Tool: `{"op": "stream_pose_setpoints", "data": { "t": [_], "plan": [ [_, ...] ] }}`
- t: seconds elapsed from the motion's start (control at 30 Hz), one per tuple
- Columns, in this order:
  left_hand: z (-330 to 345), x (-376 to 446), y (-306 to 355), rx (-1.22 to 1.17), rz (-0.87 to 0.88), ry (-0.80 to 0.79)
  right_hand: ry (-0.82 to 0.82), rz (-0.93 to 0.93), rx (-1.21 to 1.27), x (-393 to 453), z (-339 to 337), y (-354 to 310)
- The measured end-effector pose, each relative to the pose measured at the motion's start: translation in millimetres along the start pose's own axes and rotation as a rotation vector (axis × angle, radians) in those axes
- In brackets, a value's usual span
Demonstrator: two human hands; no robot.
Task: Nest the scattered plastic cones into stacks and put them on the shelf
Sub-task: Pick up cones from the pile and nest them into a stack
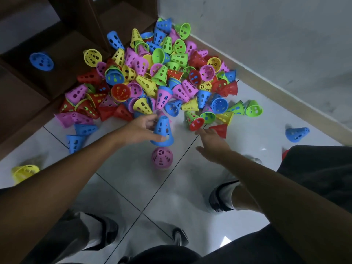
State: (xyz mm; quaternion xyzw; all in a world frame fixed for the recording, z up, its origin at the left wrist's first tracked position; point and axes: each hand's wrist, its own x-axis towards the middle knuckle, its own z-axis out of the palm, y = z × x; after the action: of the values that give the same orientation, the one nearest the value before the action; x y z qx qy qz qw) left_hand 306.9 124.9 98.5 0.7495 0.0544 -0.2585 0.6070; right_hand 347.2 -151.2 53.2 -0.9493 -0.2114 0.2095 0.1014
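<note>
The left hand (140, 128) holds a blue cone (162, 131), fingers curled round its side w/ the thumb near the wide rim; the cone is upright-ish, narrow tip pointing far toward the pile, open rim toward the person and the floor. Directly near-side of it, just below the rim, a pink cone (162, 157) sits on the white tiled floor (122, 178), seen almost end-on, so its long axis runs roughly toward the camera (which end is up I can't tell for sure). That line-up matters: the blue cone's open rim faces the pink one, so nesting looks like a short drop along the same axis. The right hand (210, 144) is empty, fingers straight & spread, nearest a red cone (220, 130) lying just beyond its fingertips at the near edge of the cone pile (152, 77). The dark wooden shelf (62, 69) stands far left, one blue cone already in it.
</note>
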Motion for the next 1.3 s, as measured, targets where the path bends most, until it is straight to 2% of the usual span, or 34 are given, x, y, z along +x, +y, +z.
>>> {"op": "stream_pose_setpoints", "data": {
  "t": [0.13, 0.27, 0.47, 0.57, 0.73, 0.9, 1.13, 1.23, 1.3],
  "plan": [
    [3, -9, -13, 0.201, -0.015, -0.085, 0.030, 0.065, 0.022, 0, -4, 13],
    [8, -16, -14, 0.446, -0.012, -0.107, 0.051, 0.071, 0.049, 0, -6, 16],
    [22, -11, -1, 0.613, -0.006, -0.133, 0.093, 0.107, 0.124, -1, -14, 31],
    [33, 0, 18, 0.607, 0.012, -0.136, 0.130, 0.151, 0.168, -2, -25, 48],
    [60, 37, 48, 0.615, 0.119, -0.096, 0.194, 0.292, 0.219, -11, -41, 99],
    [105, 95, 75, 0.639, 0.199, -0.143, 0.259, 0.517, 0.266, -33, -42, 168],
    [185, 180, 102, 0.716, 0.253, -0.216, 0.332, 0.846, 0.208, -77, -24, 257],
    [218, 214, 106, 0.762, 0.252, -0.259, 0.392, 0.975, 0.282, -90, -8, 293],
    [238, 233, 103, 0.785, 0.258, -0.266, 0.372, 1.003, 0.390, -95, 2, 314]
  ]
}}
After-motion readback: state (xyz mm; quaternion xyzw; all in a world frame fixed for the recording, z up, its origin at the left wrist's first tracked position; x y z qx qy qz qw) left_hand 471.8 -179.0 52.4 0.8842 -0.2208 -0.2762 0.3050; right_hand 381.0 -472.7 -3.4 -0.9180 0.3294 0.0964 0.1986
